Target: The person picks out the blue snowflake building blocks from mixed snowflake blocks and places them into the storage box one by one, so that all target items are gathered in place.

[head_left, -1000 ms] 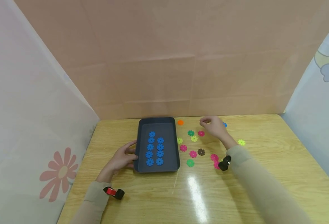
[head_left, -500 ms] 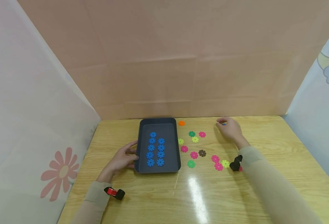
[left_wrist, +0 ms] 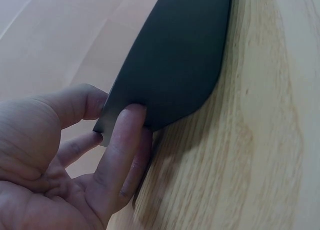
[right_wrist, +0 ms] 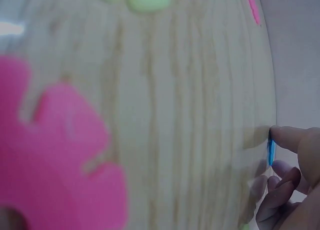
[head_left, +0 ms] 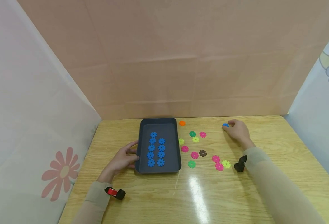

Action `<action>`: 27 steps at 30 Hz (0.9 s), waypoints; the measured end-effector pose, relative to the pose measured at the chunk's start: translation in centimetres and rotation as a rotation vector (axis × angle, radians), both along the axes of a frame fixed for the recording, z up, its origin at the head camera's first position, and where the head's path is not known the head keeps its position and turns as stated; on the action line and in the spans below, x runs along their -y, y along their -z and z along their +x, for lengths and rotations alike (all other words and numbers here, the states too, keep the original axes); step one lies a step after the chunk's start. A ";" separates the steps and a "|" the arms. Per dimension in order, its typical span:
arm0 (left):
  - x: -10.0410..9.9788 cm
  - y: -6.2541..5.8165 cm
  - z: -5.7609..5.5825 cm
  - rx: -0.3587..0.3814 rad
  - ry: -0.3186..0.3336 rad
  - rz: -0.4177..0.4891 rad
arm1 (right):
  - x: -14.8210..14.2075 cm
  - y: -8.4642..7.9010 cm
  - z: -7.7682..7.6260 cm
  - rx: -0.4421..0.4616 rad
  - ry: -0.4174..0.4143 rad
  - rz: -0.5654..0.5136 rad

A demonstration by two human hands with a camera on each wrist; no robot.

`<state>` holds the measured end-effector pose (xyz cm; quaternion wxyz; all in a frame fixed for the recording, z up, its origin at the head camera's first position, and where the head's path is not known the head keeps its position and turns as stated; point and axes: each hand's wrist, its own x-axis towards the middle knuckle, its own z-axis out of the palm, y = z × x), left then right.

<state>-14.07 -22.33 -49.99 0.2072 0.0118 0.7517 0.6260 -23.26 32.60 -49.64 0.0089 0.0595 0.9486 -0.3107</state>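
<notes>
My left hand [head_left: 123, 160] holds the left wall of a dark grey tray [head_left: 172, 168]. In the left wrist view the thumb and fingers pinch the edge of the tray [left_wrist: 175, 55]. Inside it lie several blue notched snowflake discs in two columns, the left column longer. Toward the back right of the table, my right hand [head_left: 238, 132] pinches a single blue snowflake disc [head_left: 225, 125] by its edges. The right wrist view has that blue disc [right_wrist: 271, 151] edge-on between thumb and finger, at or close to the tabletop.
Several loose discs lie right of the tray: orange [head_left: 182, 123], dark green [head_left: 192, 133], pink [head_left: 194, 155], brown [head_left: 202, 153], light green [head_left: 191, 164] and yellow [head_left: 226, 164]. Cloth-like walls stand behind and on both sides of the wooden table [head_left: 153, 199].
My right hand has moved right, away from the middle discs, and its fingers have come onto the blue disc. The left hand keeps its hold on the tray.
</notes>
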 end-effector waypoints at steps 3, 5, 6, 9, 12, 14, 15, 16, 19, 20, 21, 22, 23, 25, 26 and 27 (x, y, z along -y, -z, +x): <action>0.0 0.0 0.0 -0.001 -0.004 -0.002 | 0.0 -0.2 0.1 -0.002 -0.003 0.023; 0.0 0.1 0.0 -0.003 -0.005 -0.006 | 0.0 -0.3 0.1 0.004 -0.011 0.026; 0.0 0.1 0.0 -0.003 -0.004 -0.007 | -0.1 -0.4 0.1 0.008 -0.017 0.026; 0.0 0.1 0.0 -0.006 -0.002 -0.008 | -0.2 -0.6 0.1 0.031 -0.042 0.023; -0.1 0.0 0.1 -0.007 -0.001 -0.003 | -0.3 -0.8 0.2 0.058 -0.066 0.016; -0.1 -0.1 0.2 -0.009 0.004 -0.002 | -0.3 -0.9 0.3 0.074 -0.073 0.011; -0.1 -0.1 0.2 -0.009 0.004 -0.001 | -0.3 -1.0 0.3 0.081 -0.074 0.007; -0.1 -0.2 0.2 -0.010 0.004 -0.001 | -0.4 -1.0 0.4 0.085 -0.074 0.007; 0.0 -0.2 0.2 -0.015 0.011 -0.001 | -0.5 -1.1 0.6 0.089 -0.066 -0.005; 0.0 -0.2 0.2 -0.015 0.011 0.000 | -0.5 -1.2 0.7 0.085 -0.064 -0.009; -0.1 -0.2 0.2 -0.013 0.006 0.001 | -0.6 -1.2 0.8 0.077 -0.061 -0.015; -0.1 -0.2 0.1 -0.012 0.007 0.001 | -0.6 -1.2 0.8 0.067 -0.060 -0.020; -0.1 -0.2 0.1 -0.014 0.012 0.002 | -0.6 -1.2 0.9 0.056 -0.058 -0.024; -0.1 -0.2 0.1 -0.008 0.002 0.004 | -0.7 -1.1 1.0 0.030 -0.052 -0.031; -0.1 -0.2 0.1 -0.007 0.002 0.002 | -0.7 -1.1 1.0 0.019 -0.049 -0.030; -0.1 -0.2 0.1 -0.006 0.001 0.001 | -0.7 -1.1 1.1 0.009 -0.045 -0.029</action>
